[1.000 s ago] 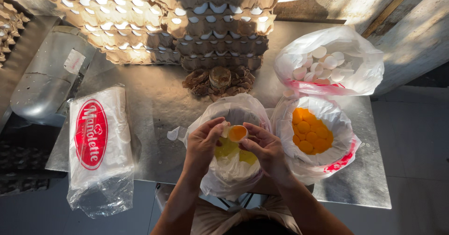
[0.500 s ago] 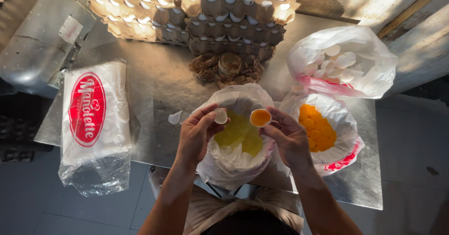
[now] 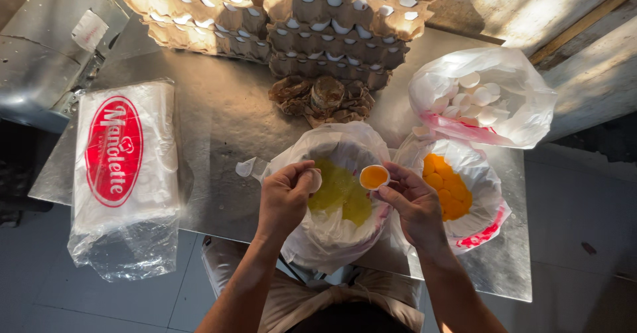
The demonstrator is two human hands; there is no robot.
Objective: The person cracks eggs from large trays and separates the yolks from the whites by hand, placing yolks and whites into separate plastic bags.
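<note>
Two hands working mid-frame: left hand (image 3: 285, 197) pinching an emptied half-shell (image 3: 314, 180), right hand (image 3: 415, 203) pinching a shell half (image 3: 374, 176) cupping a yolk, over the whites bag (image 3: 338, 194). Yolk bag (image 3: 458, 187) partly filling at right; discarded shells (image 3: 478, 97) piling beyond; stacked egg trays (image 3: 298, 14) waiting along the top.

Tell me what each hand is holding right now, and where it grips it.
The right hand pinches a half eggshell with a yolk in it by the rim, over the bag of egg white. The left hand holds the other half shell at its fingertips.
</note>
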